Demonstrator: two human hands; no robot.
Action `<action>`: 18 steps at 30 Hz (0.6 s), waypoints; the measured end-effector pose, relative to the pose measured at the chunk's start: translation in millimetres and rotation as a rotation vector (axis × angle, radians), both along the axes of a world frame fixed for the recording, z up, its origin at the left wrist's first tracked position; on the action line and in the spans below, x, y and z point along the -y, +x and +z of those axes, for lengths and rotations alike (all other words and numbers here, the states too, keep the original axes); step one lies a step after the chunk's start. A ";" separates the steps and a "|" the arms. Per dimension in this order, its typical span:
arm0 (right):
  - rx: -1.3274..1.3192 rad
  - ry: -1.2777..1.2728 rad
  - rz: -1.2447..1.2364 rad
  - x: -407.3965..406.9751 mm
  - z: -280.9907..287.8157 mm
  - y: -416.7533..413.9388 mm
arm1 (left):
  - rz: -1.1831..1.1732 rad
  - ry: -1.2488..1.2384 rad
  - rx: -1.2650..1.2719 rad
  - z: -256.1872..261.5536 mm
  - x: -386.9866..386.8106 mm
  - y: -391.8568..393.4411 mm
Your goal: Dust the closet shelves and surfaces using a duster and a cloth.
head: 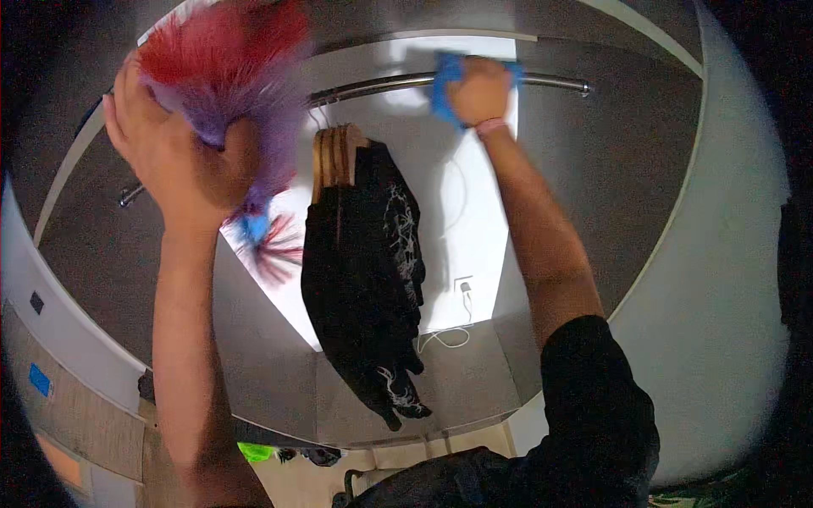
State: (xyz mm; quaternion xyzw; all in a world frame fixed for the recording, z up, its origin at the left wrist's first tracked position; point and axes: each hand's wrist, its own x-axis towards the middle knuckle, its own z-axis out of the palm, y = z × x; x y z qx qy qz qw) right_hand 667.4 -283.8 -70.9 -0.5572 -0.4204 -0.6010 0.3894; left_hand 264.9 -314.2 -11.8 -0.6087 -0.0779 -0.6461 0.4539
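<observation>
My left hand (190, 152) is raised at the upper left, its fingers around a fluffy red and purple duster (228, 51) that is partly blurred; the hand hides where it grips. At the upper right, my right hand (479, 92) presses a blue cloth (448, 89) around a chrome closet rod (375, 84). Between my arms, dark garments (362, 273) with a pale pattern hang from several wooden hangers (333, 159) on the rod.
Grey closet walls (603, 159) curve around the rod. A white plug and cable sit in a wall outlet (463, 284), the cable trailing onto the closet's bottom shelf (413, 387). A bright green item (256, 451) and dark items lie below at the lower left.
</observation>
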 end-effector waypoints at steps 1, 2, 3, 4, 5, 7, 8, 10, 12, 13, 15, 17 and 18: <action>0.101 -0.082 0.098 -19.1 -4.8 -26.1 | 0.029 0.016 -0.024 1.2 0.5 -5.9; 0.012 -0.335 0.247 -12.7 -8.9 -63.3 | 0.050 0.023 -0.049 -2.0 -4.7 -8.3; 0.138 -0.283 0.250 -18.6 -9.4 -75.0 | 0.039 0.034 -0.047 0.1 -1.1 -12.9; 0.262 -0.231 0.251 -22.4 -10.0 -78.9 | 0.030 0.016 -0.086 1.7 -1.8 -20.7; 0.258 -0.219 0.242 -16.4 -9.4 -69.8 | 0.023 -0.001 -0.126 1.7 1.3 -24.2; 0.249 -0.338 0.185 6.3 -10.5 -37.0 | -0.025 -0.031 -0.168 -1.2 10.7 -17.7; 0.244 -0.298 0.171 12.1 -10.5 -13.9 | -0.086 -0.104 -0.141 -3.8 15.0 -16.5; 0.083 -0.350 0.078 49.1 -10.7 29.0 | -0.206 -0.261 -0.117 -13.9 7.9 -15.5; -0.079 -0.397 -0.064 73.8 -0.6 74.4 | -0.007 -0.278 -0.184 -8.9 9.4 -45.5; -0.124 -0.310 -0.152 89.3 -2.8 100.2 | 0.159 -0.319 -0.245 -10.1 7.7 -53.7; -0.159 -0.257 -0.274 101.2 -8.2 129.8 | -0.007 -0.230 -0.175 -17.2 -15.3 -23.6; -0.312 -0.087 -0.312 85.3 -7.6 126.9 | -0.113 -0.046 -0.035 -6.1 -10.9 -0.3; -0.305 -0.116 -0.280 72.8 -7.8 105.6 | -0.049 0.019 0.019 -0.7 -9.6 4.0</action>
